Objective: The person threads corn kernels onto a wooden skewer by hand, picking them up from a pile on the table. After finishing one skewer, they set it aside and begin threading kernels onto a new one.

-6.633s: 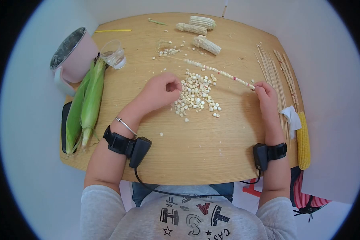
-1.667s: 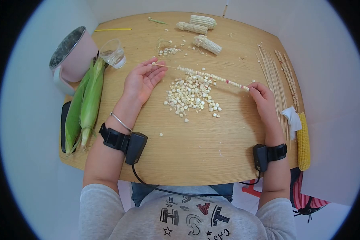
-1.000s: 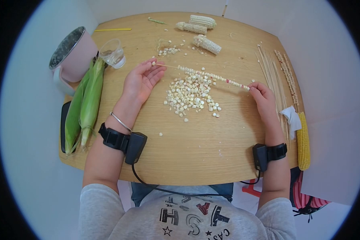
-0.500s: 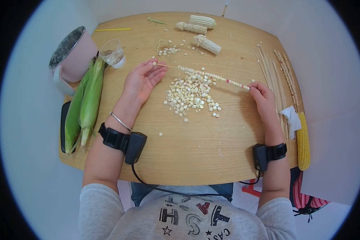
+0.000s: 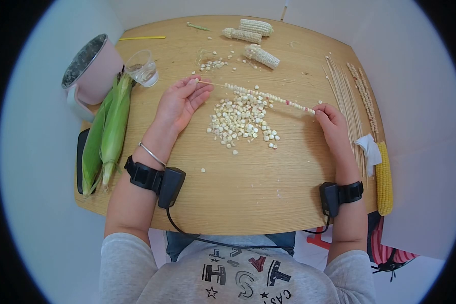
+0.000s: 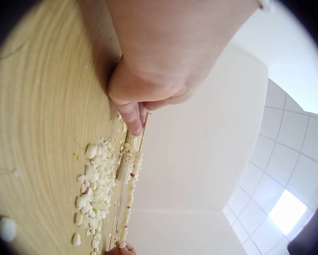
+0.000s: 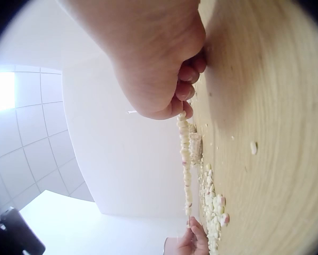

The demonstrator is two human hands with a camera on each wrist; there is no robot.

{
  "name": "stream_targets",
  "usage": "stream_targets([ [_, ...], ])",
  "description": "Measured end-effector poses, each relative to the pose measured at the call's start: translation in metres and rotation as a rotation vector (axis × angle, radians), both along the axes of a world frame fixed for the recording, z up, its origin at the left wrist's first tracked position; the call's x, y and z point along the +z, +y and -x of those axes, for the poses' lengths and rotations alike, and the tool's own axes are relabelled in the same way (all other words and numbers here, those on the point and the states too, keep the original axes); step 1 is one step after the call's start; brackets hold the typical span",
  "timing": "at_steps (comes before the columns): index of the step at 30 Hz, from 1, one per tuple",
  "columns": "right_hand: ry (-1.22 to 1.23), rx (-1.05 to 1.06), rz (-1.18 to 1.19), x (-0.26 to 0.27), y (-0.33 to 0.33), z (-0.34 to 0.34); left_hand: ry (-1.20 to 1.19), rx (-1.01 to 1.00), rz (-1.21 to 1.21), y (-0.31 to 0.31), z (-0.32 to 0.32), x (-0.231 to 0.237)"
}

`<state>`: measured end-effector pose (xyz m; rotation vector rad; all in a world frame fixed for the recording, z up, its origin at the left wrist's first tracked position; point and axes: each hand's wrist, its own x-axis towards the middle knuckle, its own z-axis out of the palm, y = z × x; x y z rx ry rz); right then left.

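My right hand (image 5: 334, 127) pinches the right end of a thin bamboo skewer threaded with pale corn kernels (image 5: 271, 97), a few of them reddish. The skewer slants up to the left over the table, its left stretch bare. At that bare tip my left hand (image 5: 178, 105), palm turned up, pinches a corn kernel (image 5: 196, 81) between thumb and forefinger, the other fingers loosely extended. Below the skewer lies a heap of loose kernels (image 5: 240, 119). In the right wrist view, the threaded row (image 7: 185, 154) runs from the right fingertips toward the left hand.
Stripped cobs (image 5: 262, 56) lie at the back. To the left stand a pink pot (image 5: 97, 71) and a clear cup (image 5: 144, 71), beside husked green corn ears (image 5: 115, 126). On the right are bare skewers (image 5: 343, 96), filled skewers (image 5: 364, 96), a tissue (image 5: 370, 152) and a yellow cob (image 5: 384, 177).
My left hand has gone from the heap's left edge up to the skewer's tip with a kernel. Lately its thumb has shifted slightly over the kernel. My right hand stays nearly still.
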<state>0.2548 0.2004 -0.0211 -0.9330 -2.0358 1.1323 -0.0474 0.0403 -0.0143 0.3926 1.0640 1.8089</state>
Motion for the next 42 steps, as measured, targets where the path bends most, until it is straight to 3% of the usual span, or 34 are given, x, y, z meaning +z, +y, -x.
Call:
stream_targets([
  [42, 0.019, 0.079, 0.081, 0.009, -0.011, 0.004, 0.033, -0.166, -0.072, -0.001, -0.029, 0.011],
])
